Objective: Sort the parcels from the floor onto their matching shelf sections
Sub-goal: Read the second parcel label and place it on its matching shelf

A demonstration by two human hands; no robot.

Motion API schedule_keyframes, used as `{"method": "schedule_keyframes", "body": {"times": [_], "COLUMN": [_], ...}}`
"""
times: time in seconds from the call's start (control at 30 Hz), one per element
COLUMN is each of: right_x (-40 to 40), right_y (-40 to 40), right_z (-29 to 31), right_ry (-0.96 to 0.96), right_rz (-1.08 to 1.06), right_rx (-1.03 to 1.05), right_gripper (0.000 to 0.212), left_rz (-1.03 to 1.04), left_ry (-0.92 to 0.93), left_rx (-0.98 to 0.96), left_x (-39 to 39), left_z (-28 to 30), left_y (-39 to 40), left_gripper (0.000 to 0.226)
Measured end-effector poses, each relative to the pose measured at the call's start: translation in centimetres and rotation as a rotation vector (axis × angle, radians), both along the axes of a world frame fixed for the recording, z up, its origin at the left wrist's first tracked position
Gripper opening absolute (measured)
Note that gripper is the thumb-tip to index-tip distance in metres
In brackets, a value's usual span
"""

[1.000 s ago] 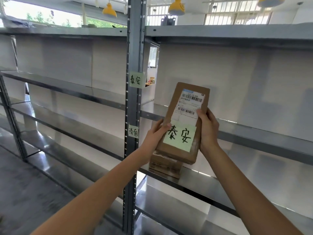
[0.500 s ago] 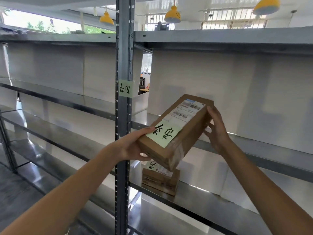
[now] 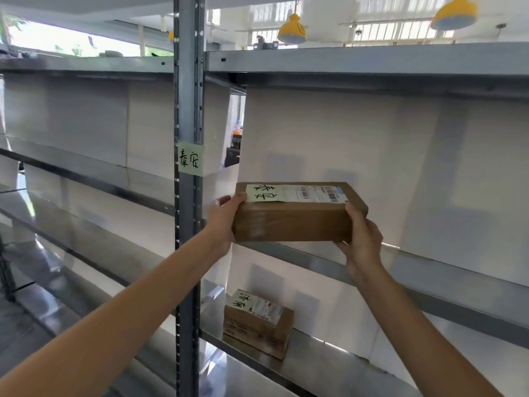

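A brown cardboard parcel [image 3: 292, 222] with a green handwritten note and a white shipping label on top lies flat at the front edge of the middle metal shelf [image 3: 429, 277]. My left hand [image 3: 221, 222] grips its left end and my right hand [image 3: 362, 239] holds its right end from below. A green note [image 3: 190, 161] with the same characters is stuck on the upright post [image 3: 186, 110] beside this shelf level. A second, smaller parcel [image 3: 257, 325] with its own green note rests on the shelf below.
Grey metal shelving runs left and right, with white board backing each bay. The top shelf [image 3: 357, 60] is above head height. Yellow lamps [image 3: 292, 28] hang from the ceiling behind. A gap beside the post shows a room beyond.
The parcel has gone from upright in front of me to lying flat and turned sideways, raised up to the middle shelf edge. Both hands kept hold and the view tilted upward.
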State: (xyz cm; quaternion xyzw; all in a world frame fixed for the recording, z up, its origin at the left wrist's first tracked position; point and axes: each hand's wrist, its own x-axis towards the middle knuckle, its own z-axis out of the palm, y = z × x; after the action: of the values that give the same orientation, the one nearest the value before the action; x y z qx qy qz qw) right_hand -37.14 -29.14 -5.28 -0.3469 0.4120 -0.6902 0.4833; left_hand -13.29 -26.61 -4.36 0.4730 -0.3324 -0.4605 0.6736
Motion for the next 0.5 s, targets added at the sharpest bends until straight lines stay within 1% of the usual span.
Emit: {"method": "schedule_keyframes", "body": {"times": [0.07, 0.1, 0.2, 0.27, 0.33, 0.4, 0.5], "right_x": [0.7, 0.9, 0.4, -0.5, -0.9, -0.7, 0.0], "right_y": [-0.5, -0.6, -1.1, -1.7, -2.3, -2.7, -2.8], "right_z": [-0.5, -0.7, -1.1, -1.2, -1.0, -1.3, -2.4], "right_ry": [-0.014, 0.032, 0.363, 0.475, 0.528, 0.561, 0.579], "right_rz": [-0.055, -0.078, -0.101, -0.07, -0.051, -0.04, -0.011], "right_rx": [0.042, 0.07, 0.112, 0.099, 0.065, 0.018, -0.004], "right_gripper": [0.049, 0.049, 0.053, 0.057, 0.054, 0.048, 0.061], "left_rz": [0.034, 0.049, 0.101, 0.076, 0.017, -0.013, 0.003], "left_ry": [-0.105, -0.135, -0.173, -0.191, -0.249, -0.245, -0.165], "left_rx": [-0.002, 0.003, 0.037, 0.034, 0.012, 0.001, 0.037], "left_x": [-1.2, -1.5, -1.1, -0.7, -0.4, -0.5, -0.4], "left_z": [0.0, 0.0, 0.1, -0.2, -0.6, -1.1, -1.7], "left_y": [-1.1, -1.7, -3.4, -4.8, -6.2, -7.7, -9.5], "left_gripper": [0.034, 0.028, 0.024, 0.023, 0.028, 0.034, 0.029]}}
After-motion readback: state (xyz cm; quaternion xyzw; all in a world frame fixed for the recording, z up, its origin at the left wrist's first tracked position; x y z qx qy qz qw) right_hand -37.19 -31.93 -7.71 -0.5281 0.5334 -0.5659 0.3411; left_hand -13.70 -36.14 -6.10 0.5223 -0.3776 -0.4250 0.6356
